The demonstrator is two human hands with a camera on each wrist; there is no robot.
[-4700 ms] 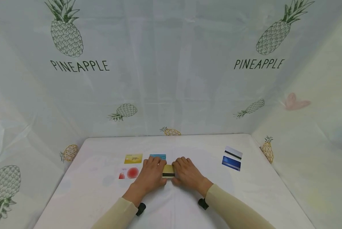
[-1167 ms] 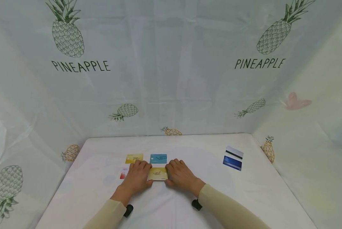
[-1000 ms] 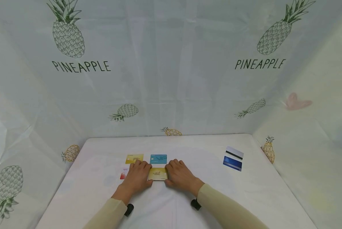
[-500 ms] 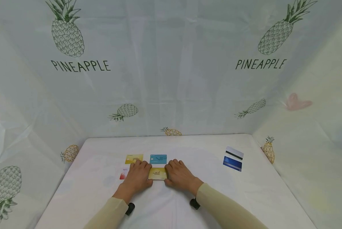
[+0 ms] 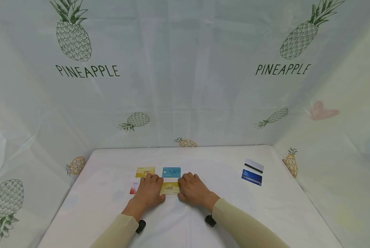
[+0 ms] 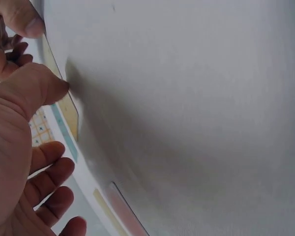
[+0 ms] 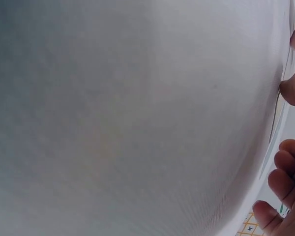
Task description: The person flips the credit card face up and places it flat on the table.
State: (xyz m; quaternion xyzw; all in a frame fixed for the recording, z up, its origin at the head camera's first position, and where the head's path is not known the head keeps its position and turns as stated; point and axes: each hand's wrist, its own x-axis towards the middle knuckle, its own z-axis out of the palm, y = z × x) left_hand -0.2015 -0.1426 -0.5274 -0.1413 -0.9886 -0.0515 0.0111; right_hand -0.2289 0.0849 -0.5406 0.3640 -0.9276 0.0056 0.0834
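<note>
A gold card point(image 5: 170, 188), printed side up, lies at the white table's middle below a teal VIP card point(image 5: 171, 172). My left hand point(image 5: 148, 193) holds the gold card's left end. At its right end my right hand point(image 5: 195, 191) holds it too. In the left wrist view, the left thumb point(image 6: 54, 91) touches the card's near edge, and the other fingers are loosely bent. The right wrist view shows the right thumb point(image 7: 291, 88) at the same edge. A red-and-white card point(image 5: 134, 188) is partly hidden behind my left hand.
Another yellow card point(image 5: 145, 172) lies left of the teal one. Far right on the table are a white card with a black stripe point(image 5: 254, 165) and a blue card point(image 5: 251, 177), side by side. A pineapple-printed curtain point(image 5: 185, 86) hangs behind the table.
The gold card showed its striped side farther right; now its printed side is up, and both hands have shifted left with it. Over the last second its near edge appears to have settled flat.
</note>
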